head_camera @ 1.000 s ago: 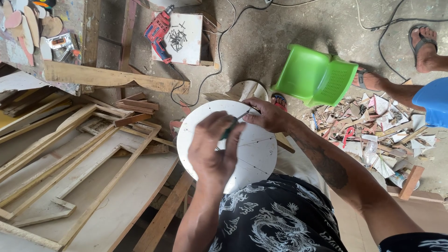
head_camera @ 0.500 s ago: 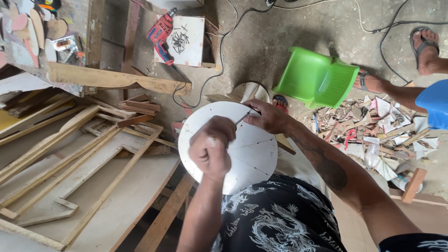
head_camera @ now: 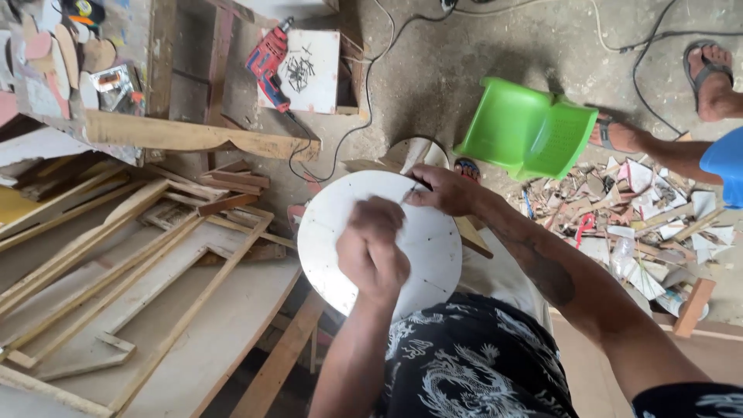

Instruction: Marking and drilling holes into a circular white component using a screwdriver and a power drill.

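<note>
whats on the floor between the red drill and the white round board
In the head view, the red drill's dark cord trails over bare concrete toward the white round board; nothing else lies there.

left hand (head_camera: 373, 251) fisted, right hand (head_camera: 443, 190) pinching — arms bent

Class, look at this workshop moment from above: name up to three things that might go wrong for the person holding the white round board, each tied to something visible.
1. The white round board seems to rest on the lap, steadied only by the left hand and right hand; it may slip.
2. Loose wooden strips lie close by: a tripping hazard.
3. The red drill has its cord trailing across the floor, which might snag a foot.
</note>
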